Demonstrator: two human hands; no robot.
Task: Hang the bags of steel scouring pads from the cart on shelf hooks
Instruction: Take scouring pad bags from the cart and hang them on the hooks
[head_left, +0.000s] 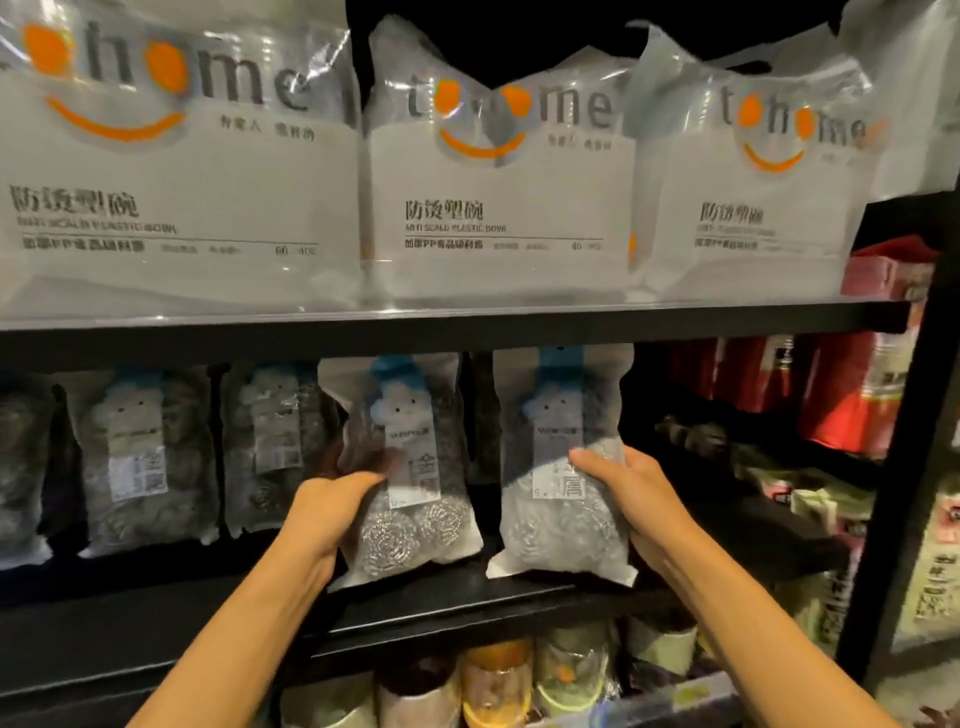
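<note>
Two clear bags of steel scouring pads with blue-and-white cloud labels are raised under the upper shelf board. My left hand (332, 506) grips the left edge of the left bag (415, 514). My right hand (631, 486) grips the right side of the right bag (558, 519), thumb across its front. Both bag tops reach the dark underside of the shelf; the hooks are hidden there. More scouring pad bags (140, 457) (275, 441) hang in a row to the left.
Large white bags of plastic bowls (498, 208) fill the upper shelf. A black shelf board (467, 597) runs just below the held bags. Red packages (841, 395) sit at right beside a black upright post (904, 467). Jars and packets (498, 680) stand on the shelf below.
</note>
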